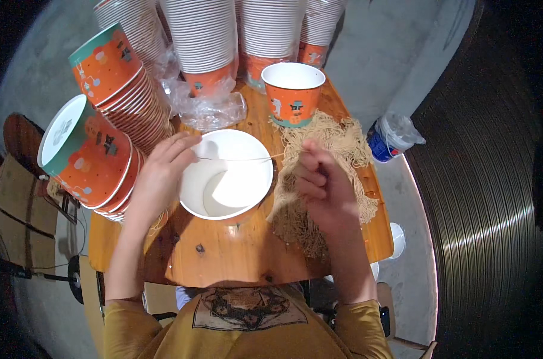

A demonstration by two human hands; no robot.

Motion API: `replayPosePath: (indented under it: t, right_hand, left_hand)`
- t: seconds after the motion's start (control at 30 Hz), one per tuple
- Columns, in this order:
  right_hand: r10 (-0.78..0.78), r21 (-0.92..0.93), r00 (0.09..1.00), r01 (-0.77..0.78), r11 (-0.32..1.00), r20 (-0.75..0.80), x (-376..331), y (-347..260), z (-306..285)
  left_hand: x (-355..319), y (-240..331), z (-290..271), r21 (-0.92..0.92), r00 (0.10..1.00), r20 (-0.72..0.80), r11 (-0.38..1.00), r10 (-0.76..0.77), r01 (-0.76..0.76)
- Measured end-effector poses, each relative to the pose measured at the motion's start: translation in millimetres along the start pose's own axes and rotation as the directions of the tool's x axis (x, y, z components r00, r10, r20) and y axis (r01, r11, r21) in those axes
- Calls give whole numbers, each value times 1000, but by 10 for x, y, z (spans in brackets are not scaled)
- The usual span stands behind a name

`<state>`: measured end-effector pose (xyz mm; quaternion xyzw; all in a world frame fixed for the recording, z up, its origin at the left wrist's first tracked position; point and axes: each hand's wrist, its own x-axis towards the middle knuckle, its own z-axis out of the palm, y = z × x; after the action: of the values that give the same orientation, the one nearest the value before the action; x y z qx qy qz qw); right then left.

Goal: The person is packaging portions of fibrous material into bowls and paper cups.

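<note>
The person sat at a small wooden table, a white-lined paper bucket open in front of them. Their left hand steadied the bucket's left rim, fingers laid together against it. Their right hand was curled, fingertips pinched on a thin cream string stretched taut across the bucket's mouth from the tangled heap of strings lying on the right of the table.

The string looked thin enough to slip from that pinch, I thought, or to snag in the heap and drag more strands along. The leaning stacks of orange buckets just left of the left forearm seemed easy to nudge over, and the single orange bucket on the far side stood close to the heap.
</note>
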<state>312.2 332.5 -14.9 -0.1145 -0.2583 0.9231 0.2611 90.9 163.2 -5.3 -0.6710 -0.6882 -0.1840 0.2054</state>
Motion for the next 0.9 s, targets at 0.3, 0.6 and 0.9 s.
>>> replayPosePath:
  t: [0.3, 0.6, 0.9]
  right_hand:
    - [-321, -565, 939, 333, 755, 124, -26, 357, 304]
    - [-345, -167, 928, 322, 932, -136, 149, 106, -133]
    - [-169, -769, 948, 316, 555, 268, -39, 214, -358]
  left_hand:
    - [84, 1192, 92, -925, 880, 337, 58, -334, 376]
    - [69, 955, 25, -825, 805, 523, 69, -281, 560]
    - [287, 903, 134, -766, 912, 352, 494, -213, 411]
